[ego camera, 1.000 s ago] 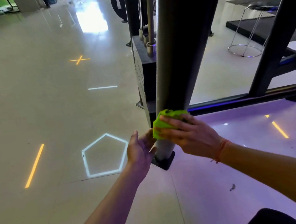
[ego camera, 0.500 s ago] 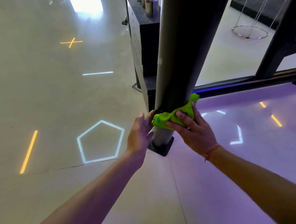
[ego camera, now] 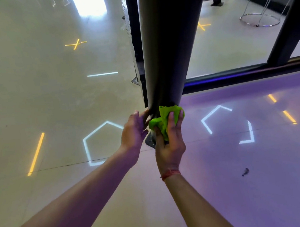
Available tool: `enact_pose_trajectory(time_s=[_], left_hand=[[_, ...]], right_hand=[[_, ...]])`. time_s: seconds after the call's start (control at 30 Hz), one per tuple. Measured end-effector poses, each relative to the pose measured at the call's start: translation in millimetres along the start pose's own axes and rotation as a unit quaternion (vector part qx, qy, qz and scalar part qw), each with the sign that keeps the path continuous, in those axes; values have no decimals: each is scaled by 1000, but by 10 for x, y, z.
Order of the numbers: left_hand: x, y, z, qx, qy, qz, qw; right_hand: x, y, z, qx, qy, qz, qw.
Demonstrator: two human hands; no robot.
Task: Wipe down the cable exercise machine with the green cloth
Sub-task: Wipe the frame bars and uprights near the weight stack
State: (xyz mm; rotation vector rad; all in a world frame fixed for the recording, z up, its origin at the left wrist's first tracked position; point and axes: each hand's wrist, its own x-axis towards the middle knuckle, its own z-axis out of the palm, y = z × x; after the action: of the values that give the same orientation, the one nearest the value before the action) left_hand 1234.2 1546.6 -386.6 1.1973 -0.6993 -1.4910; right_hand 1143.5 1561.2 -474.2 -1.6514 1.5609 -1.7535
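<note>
A: Where is the cloth (ego camera: 164, 120) held?

B: Bunched in the right hand (ego camera: 168, 144), pressed low on the post (ego camera: 168, 47). The left hand (ego camera: 134, 133), fingers relaxed, touches the post's left side.

A: Axis?

B: The post is seen running up and far; unwiped length is judged to lie above the grip.

Both bare forearms reach forward, close together. The left hand (ego camera: 134, 131) is relaxed, fingers (ego camera: 142, 116) nearly straight. The right hand (ego camera: 168, 144) has its fingers curled in a grip; a red thread circles its wrist
</note>
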Motion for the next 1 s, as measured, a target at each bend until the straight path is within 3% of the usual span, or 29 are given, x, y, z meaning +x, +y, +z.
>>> enact_pose_trajectory(time_s=[0.1, 0.2, 0.3, 0.4, 0.47, 0.53, 0.6, 0.73, 0.8, 0.9, 1.0], left_hand=[[74, -71, -71, 21, 8, 1, 1000], [167, -131, -118, 37, 10, 0, 999], [246, -213, -170, 40, 18, 0, 999], [277, -278, -209, 51, 20, -8, 998], [278, -312, -223, 57, 28, -18, 998], [289, -335, -219, 64, 41, -20, 997], [306, -346, -210, 67, 53, -16, 996], [373, -376, -215, 72, 59, -24, 995], [393, -412, -225, 84, 58, -26, 994], [391, -471, -243, 96, 59, -34, 993], [401, -482, -276, 102, 60, -38, 992]], right_hand=[[-196, 329, 106, -23, -26, -32, 999], [-383, 702, 174, 7, -5, 16, 1000], [-389, 676, 201, 33, 41, 43, 998], [-400, 744, 225, 37, 26, 23, 999], [-447, 926, 200, 81, 5, 113, 990], [-490, 1021, 153, 175, 10, 310, 934], [-443, 1020, 193, 211, 39, 409, 887], [-262, 813, 465, 344, 114, 481, 798], [-253, 793, 512, 380, 104, 520, 758], [-74, 864, 431, 437, 55, 606, 662], [24, 809, 397, 492, 98, 621, 602]])
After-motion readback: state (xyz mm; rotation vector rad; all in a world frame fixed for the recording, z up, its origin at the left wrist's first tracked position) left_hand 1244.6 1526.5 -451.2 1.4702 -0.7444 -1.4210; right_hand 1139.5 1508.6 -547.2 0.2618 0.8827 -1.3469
